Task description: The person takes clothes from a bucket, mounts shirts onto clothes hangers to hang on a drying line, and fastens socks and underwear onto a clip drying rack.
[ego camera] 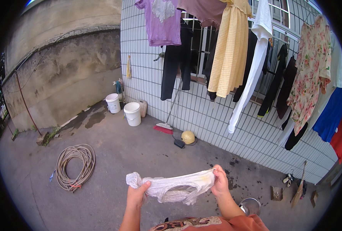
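Observation:
A wet-looking white garment [185, 182] is stretched sideways between my two hands, in front of my body. My left hand [137, 193] grips it near one end, with a bunched part sticking out beyond the thumb. Its other end is pinched in my right hand [220, 181], beside a faint yellowish stain. An opening, perhaps a neckline or armhole, gapes in the cloth's lower middle. Clothes hang ahead on a line, among them a purple T-shirt [165, 26], a yellow checked dress [230, 52], a white garment [249, 80] and a floral top [311, 69].
A coiled hose [61, 167] lies on the concrete at left. Two white buckets [132, 114] stand near the wall corner. A red-bristled broom [163, 127] leans on the tiled wall [148, 89], with a yellow helmet [188, 137] nearby. A straw broom [297, 193] stands at right.

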Motion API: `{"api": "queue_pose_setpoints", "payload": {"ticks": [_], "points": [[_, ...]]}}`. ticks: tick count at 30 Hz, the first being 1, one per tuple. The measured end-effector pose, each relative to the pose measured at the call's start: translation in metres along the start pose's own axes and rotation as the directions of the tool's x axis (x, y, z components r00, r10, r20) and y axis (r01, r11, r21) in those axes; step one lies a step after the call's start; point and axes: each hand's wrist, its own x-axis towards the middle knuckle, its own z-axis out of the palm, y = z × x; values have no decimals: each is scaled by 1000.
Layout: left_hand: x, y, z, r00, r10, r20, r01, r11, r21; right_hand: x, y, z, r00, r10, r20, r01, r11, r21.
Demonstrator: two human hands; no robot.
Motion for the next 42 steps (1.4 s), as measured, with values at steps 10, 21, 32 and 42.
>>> {"api": "queue_pose_setpoints", "payload": {"ticks": [10, 21, 32, 42], "points": [[-12, -7, 69, 872, 488, -34, -484, 871, 82, -56, -63, 40, 475, -278, 835, 876, 60, -478], [-6, -81, 139, 801, -263, 538, 82, 938, 337, -219, -29, -137, 872, -201, -446, -78, 843, -532], [-109, -77, 283, 503, -121, 856, -17, 989, 150, -346, -113, -194, 973, 150, -176, -229, 730, -643], [-168, -52, 343, 203, -211, 956, -192, 949, 250, -231, -209, -176, 931, -253, 264, 364, 576, -732]]}}
